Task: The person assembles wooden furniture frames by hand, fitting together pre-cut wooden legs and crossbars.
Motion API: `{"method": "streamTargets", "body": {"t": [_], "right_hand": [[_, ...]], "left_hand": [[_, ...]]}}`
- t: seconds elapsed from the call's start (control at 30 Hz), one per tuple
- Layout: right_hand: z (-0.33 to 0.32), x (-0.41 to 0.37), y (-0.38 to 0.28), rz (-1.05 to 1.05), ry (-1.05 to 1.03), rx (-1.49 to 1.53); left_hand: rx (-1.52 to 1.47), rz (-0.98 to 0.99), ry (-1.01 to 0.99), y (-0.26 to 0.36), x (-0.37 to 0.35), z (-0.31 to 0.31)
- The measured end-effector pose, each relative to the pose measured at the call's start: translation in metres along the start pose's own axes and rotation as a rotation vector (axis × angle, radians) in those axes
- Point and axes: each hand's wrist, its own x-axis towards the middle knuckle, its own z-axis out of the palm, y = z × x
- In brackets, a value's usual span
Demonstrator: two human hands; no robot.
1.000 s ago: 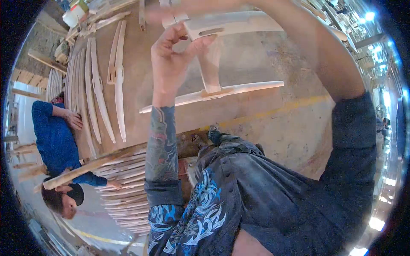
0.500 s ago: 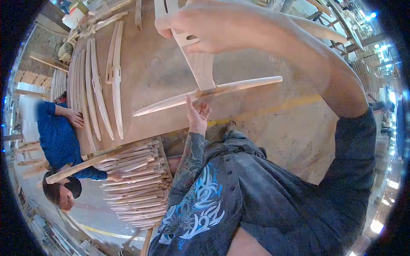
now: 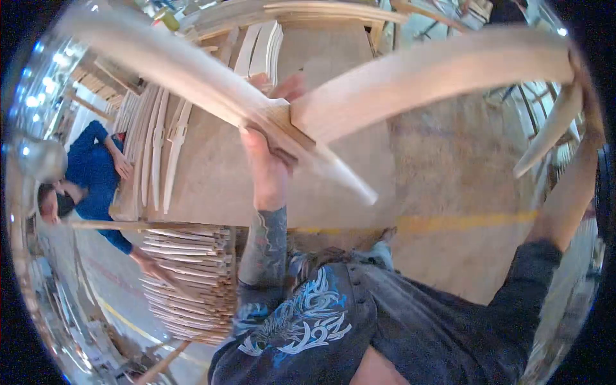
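While aloft, wooden frame (image 3: 443, 80) between left hand (image 3: 269, 172), tight around crosspiece (image 3: 192, 74), and right hand (image 3: 584, 83), grip unclear.

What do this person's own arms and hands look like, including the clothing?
The left sleeve is dark with blue swirls. Below it, the left forearm carries a winding grey pattern, tattoo or printed cover, I cannot tell. The left hand wears no glove. The right sleeve is plain and dark, ending around the elbow; the right forearm is bare. The right hand is too dim to describe.
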Motion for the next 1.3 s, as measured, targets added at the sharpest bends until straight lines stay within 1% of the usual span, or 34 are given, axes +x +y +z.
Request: {"method": "streamTargets", "body": {"t": [0.03, 0.07, 0.1, 0.13, 0.17, 0.2, 0.27, 0.3, 0.37, 0.43, 0.5, 0.57, 0.67, 0.73, 0.8, 0.83, 0.87, 0.93, 0.97, 1.03, 1.1, 1.13, 1.2, 1.23, 1.3], "right_hand": [[-0.018, -0.016, 0.064, 0.092, 0.015, 0.059], [-0.032, -0.037, 0.119, 0.182, 0.018, 0.136], [-0.038, -0.060, 0.164, 0.262, 0.010, 0.215], [-0.038, -0.082, 0.198, 0.332, -0.006, 0.277], [-0.038, -0.102, 0.224, 0.387, -0.023, 0.319], [-0.034, -0.112, 0.228, 0.423, -0.055, 0.319], [-0.038, -0.133, 0.238, 0.483, -0.075, 0.323], [-0.039, -0.135, 0.249, 0.520, -0.082, 0.385], [-0.047, -0.133, 0.274, 0.599, -0.090, 0.482], [-0.047, -0.135, 0.294, 0.630, -0.086, 0.521], [-0.040, -0.136, 0.320, 0.649, -0.086, 0.557], [-0.026, -0.137, 0.353, 0.711, -0.079, 0.616], [-0.001, -0.125, 0.382, 0.729, -0.091, 0.607], [0.020, -0.117, 0.421, 0.682, -0.141, 0.645], [0.043, -0.096, 0.447, 0.729, -0.078, 0.603], [0.055, -0.084, 0.456, 0.761, -0.100, 0.695], [0.068, -0.068, 0.467, 0.743, -0.117, 0.698], [0.090, -0.036, 0.488, 0.809, -0.170, 0.748], [0.103, -0.017, 0.503, 0.662, -0.173, 0.658], [0.121, 0.024, 0.537, 0.630, -0.195, 0.668], [0.133, 0.062, 0.541, 0.634, -0.271, 0.636], [0.145, 0.078, 0.546, 0.635, -0.274, 0.646], [0.163, 0.105, 0.556, 0.505, -0.236, 0.535], [0.173, 0.115, 0.556, 0.493, -0.219, 0.510], [0.194, 0.134, 0.582, 0.474, -0.283, 0.530]], "left_hand": [[-0.080, 0.032, -0.185, -0.008, 0.002, 0.033], [-0.081, 0.068, -0.181, -0.019, 0.008, 0.057], [0.101, 0.025, -0.168, -0.030, 0.010, 0.076], [0.284, -0.038, -0.151, -0.040, 0.010, 0.093], [0.251, -0.272, -0.175, -0.050, 0.009, 0.099], [0.254, -0.277, -0.182, -0.062, 0.013, 0.110], [0.284, -0.383, -0.223, -0.083, 0.017, 0.133], [0.290, -0.417, -0.182, -0.091, 0.018, 0.146], [0.312, -0.397, -0.167, -0.111, 0.025, 0.168], [0.336, -0.377, -0.151, -0.127, 0.030, 0.181], [0.360, -0.362, -0.134, -0.143, 0.036, 0.191], [0.406, -0.352, -0.103, -0.158, 0.048, 0.196], [0.469, -0.341, -0.046, -0.176, 0.070, 0.203], [0.484, -0.334, -0.016, -0.190, 0.088, 0.207], [0.540, -0.305, -0.014, -0.207, 0.114, 0.205], [0.533, -0.284, 0.005, -0.216, 0.132, 0.201], [0.578, -0.298, -0.010, -0.223, 0.148, 0.196], [0.618, -0.311, -0.004, -0.236, 0.176, 0.191], [0.634, -0.284, -0.004, -0.243, 0.196, 0.191], [0.649, -0.271, 0.016, -0.257, 0.231, 0.191], [0.529, -0.312, 0.052, -0.264, 0.255, 0.190], [0.539, -0.312, 0.057, -0.267, 0.267, 0.186], [0.581, -0.319, 0.030, -0.272, 0.290, 0.177], [0.583, -0.321, 0.036, -0.277, 0.303, 0.177], [0.587, -0.245, 0.092, -0.283, 0.321, 0.173]]}}
